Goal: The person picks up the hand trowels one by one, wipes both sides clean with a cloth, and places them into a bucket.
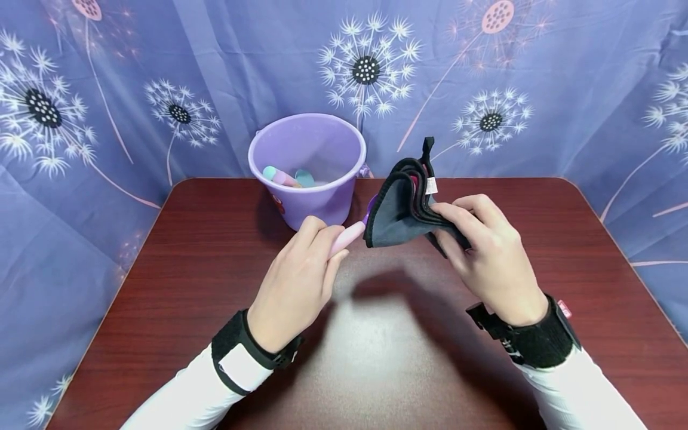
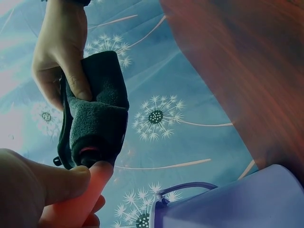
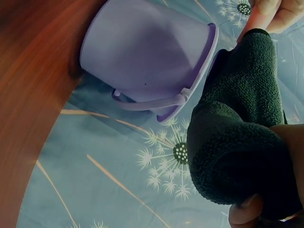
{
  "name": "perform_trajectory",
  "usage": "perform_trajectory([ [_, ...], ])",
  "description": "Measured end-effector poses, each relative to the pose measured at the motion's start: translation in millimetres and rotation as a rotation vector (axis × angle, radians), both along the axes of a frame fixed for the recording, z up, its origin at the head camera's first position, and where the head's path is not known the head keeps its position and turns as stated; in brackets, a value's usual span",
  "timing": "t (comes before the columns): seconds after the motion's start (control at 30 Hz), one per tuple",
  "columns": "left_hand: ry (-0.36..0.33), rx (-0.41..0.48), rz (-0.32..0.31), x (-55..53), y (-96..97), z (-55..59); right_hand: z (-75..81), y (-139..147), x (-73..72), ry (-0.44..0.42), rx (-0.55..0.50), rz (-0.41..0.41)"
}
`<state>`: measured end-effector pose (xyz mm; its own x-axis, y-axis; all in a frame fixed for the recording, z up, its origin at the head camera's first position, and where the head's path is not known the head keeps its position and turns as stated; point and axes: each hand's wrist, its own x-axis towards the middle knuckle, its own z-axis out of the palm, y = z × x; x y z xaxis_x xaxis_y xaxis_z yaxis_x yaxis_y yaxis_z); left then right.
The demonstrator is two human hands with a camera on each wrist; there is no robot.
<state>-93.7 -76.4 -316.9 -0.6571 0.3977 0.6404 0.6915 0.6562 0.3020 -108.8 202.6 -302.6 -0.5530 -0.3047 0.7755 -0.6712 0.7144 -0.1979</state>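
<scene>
My left hand grips the pink handle of a utensil whose purple upper part shows only as a thin edge. The rest of that part is hidden by a dark grey cloth with black trim, a hanging loop and a white tag. The folded cloth is pinched between the thumb and fingers of my right hand. In the left wrist view, the cloth wraps about the end of the pink handle. Fleecy texture shows on the cloth in the right wrist view.
Behind my left hand, a purple bucket stands at the table's back edge. Inside it lie a pink-and-mint handled item and a teal rounded piece. A blue dandelion-print curtain hangs behind the brown table.
</scene>
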Motion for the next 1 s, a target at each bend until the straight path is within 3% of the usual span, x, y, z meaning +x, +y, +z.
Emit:
perform_trajectory([
  [0.43, 0.012, 0.005, -0.012, 0.4, 3.9, -2.5, -3.8, -10, 3.4, -0.107, -0.117, 0.087],
  [0.77, 0.014, 0.035, -0.013, 0.9, 6.1, -2.0, 16.1, -29, 17.8, -0.172, -0.209, 0.105],
  [1.0, 0.011, 0.046, -0.019, 1.3, 6.7, -2.0, 18.2, -32, 19.5, -0.254, -0.269, 0.113],
])
